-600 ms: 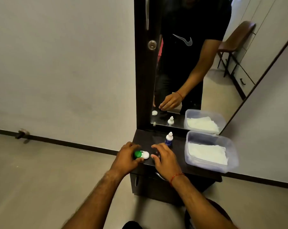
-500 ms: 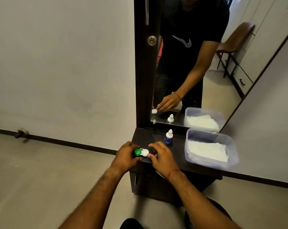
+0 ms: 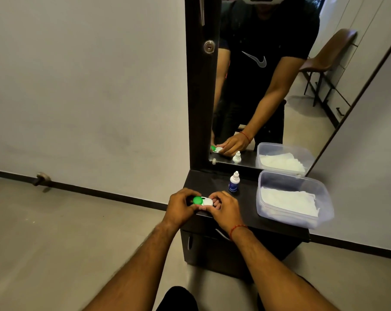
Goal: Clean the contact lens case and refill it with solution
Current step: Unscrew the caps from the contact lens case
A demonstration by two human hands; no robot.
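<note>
Green-and-white plastic contact lens case held between your hands over front-left edge of dark wooden dresser top; your left hand curls fingers round green-capped end; your right hand pinches white-capped end; small white dropper bottle, blue label, upright just behind right hand; clear plastic tub with white tissue at right.

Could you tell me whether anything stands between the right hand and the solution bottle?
Nothing visible does: the solution bottle stands upright just beyond the right hand, with only bare tabletop between; the plastic tub sits farther right.
</note>
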